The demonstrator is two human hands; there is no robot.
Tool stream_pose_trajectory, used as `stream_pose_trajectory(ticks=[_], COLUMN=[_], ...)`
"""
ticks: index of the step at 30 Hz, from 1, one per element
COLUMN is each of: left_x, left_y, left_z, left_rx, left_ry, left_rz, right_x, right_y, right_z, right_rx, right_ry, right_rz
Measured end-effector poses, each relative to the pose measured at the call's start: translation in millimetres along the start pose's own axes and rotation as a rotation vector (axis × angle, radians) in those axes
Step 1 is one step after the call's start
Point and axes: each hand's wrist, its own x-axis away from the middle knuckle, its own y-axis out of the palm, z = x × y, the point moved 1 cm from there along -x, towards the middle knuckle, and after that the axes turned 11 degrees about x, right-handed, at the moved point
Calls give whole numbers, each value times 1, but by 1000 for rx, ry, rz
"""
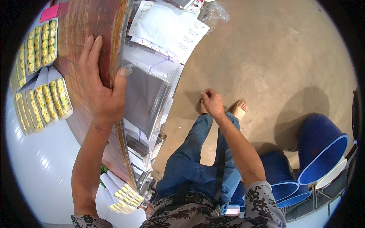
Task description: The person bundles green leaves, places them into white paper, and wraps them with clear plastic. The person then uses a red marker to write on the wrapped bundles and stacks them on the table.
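My left hand [104, 85] rests on the worn wooden tabletop [71, 34], fingers pointing away from me. Its thumb lies over the table's front edge, beside a small scrap of clear plastic [129, 69]; the hand grips nothing. Over the floor, above my feet, hangs my right hand [212, 101] with its fingers curled in and no object showing in it. Just below the table edge lies a stack of grey sheets in clear plastic [142, 97]. Printed white wrapping sheets [171, 28] lie farther along, bearing writing.
Wrapped bundles of pale yellow roses [60, 97] stand left of the table. Another rose bundle [125, 199] is at the near end. Several blue buckets [319, 142] stand at my right. Crumpled clear plastic [216, 17] lies beyond the sheets, beside the brown floor [271, 57].
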Motion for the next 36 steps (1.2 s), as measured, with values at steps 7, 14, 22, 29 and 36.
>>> stream_pose_trajectory(ticks=[7, 14, 22, 29, 36], left_x=[3, 5, 5, 10, 11], left_y=[-1, 0, -2, -6, -4], left_z=[-8, -13, -12, -22, -22], left_rx=[28, 50, 76, -121, 0], left_ry=[56, 25, -38, -33, -61], left_rz=[0, -26, -55, -48, -29], right_x=[11, 6, 0, 15, 65], right_y=[57, 88, 103, 99, 135], right_z=[-30, -68, -90, -106, -166], right_rx=[-140, -366, -51, 21, -95], right_ry=[-12, -22, -21, -91, -350], right_rz=[-190, -305, -124, -126, -150])
